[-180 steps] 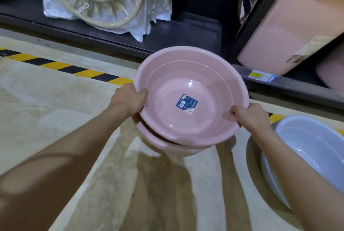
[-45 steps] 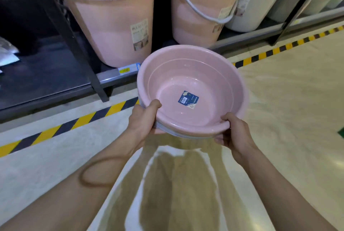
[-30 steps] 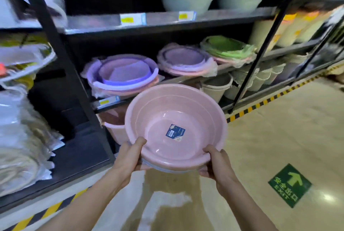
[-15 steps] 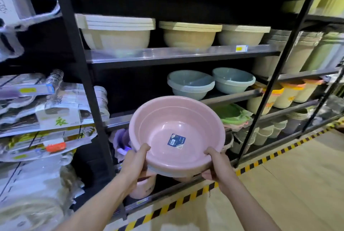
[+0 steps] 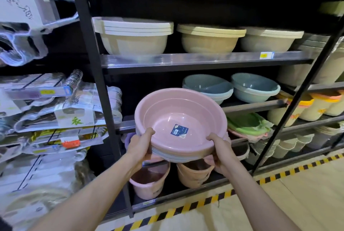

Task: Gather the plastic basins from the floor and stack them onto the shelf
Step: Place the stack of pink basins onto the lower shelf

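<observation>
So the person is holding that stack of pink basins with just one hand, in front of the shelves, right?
Not quite: the head view shows both hands on the stack of pink basins, the left hand and the right hand gripping its near rim, in front of the shelves.

Black metal shelf (image 5: 186, 61) fills the view, and the blue-grey basins (image 5: 230, 89) on its middle board are our landmark. One board above them: three stacks of cream basins (image 5: 134, 35) in a row, a yellow price tag (image 5: 264, 55) on the board's front edge. Just below and right of them, green basins in plastic wrap (image 5: 247, 124). Lowest board, down and left of them: pink buckets (image 5: 149, 182), side by side. Under it all, pale floor (image 5: 279, 208) carrying a yellow-and-black stripe (image 5: 186, 208) along the shelf's foot.
</observation>
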The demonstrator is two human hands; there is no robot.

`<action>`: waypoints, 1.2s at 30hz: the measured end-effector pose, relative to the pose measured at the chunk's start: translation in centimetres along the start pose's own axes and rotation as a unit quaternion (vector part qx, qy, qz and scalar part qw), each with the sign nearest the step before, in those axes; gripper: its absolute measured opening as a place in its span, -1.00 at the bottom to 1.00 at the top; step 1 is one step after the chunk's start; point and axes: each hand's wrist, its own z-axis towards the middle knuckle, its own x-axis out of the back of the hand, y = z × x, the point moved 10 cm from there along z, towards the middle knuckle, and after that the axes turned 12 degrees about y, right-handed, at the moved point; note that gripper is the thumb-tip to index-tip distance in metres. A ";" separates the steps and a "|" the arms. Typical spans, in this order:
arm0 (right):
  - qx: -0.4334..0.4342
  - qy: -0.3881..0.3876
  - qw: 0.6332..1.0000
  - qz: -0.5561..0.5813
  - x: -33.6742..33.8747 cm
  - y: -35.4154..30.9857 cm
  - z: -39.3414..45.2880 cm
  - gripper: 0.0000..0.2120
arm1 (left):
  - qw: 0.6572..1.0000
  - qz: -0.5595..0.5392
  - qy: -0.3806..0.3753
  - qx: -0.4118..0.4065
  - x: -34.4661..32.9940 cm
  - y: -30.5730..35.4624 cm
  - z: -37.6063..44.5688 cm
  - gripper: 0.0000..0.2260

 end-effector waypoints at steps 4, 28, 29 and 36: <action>0.012 0.022 1.000 -0.012 -1.8 -0.7 2.6 -0.80 | 1.000 -0.014 0.002 0.011 -0.5 0.5 3.3 -0.28; 0.013 -0.079 0.993 -0.082 -17.5 -6.3 17.3 -0.59 | 0.994 -0.087 0.065 0.022 0.1 6.8 18.2 -0.32; 0.015 -0.086 0.992 -0.091 -18.1 -6.7 18.1 -0.59 | 0.993 -0.095 0.072 0.026 -0.1 7.1 18.6 -0.34; 0.016 -0.131 0.985 -0.107 -22.7 -8.4 23.0 -0.69 | 0.988 -0.080 0.130 0.031 -0.5 7.9 22.3 -0.50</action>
